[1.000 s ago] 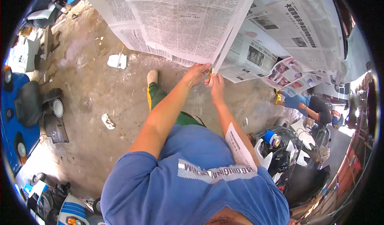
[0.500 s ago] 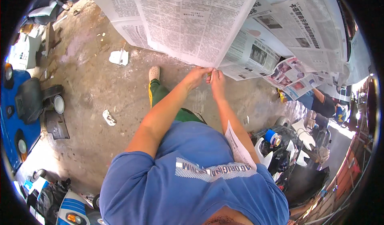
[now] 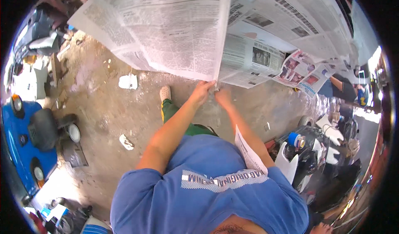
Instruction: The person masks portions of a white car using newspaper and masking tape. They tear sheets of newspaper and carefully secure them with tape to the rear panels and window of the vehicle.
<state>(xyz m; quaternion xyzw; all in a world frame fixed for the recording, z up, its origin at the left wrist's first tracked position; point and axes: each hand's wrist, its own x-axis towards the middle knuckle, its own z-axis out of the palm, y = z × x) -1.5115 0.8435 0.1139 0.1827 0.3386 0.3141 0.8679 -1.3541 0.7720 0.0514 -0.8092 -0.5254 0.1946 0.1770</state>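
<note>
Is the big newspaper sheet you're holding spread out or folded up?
Spread out: the newspaper sheet hangs flat and wide, with the left hand and right hand at its bottom corner.

The large newspaper sheet runs off the top edge, so its upper part is not seen, and its print is too small to read. The fingertips of the left hand and right hand meet at the sheet's lower corner, where motion blur hides whether anything lies between them. A second person at the right rim is partly covered by hanging newspapers. The folded paper is tucked behind the right arm.
</note>
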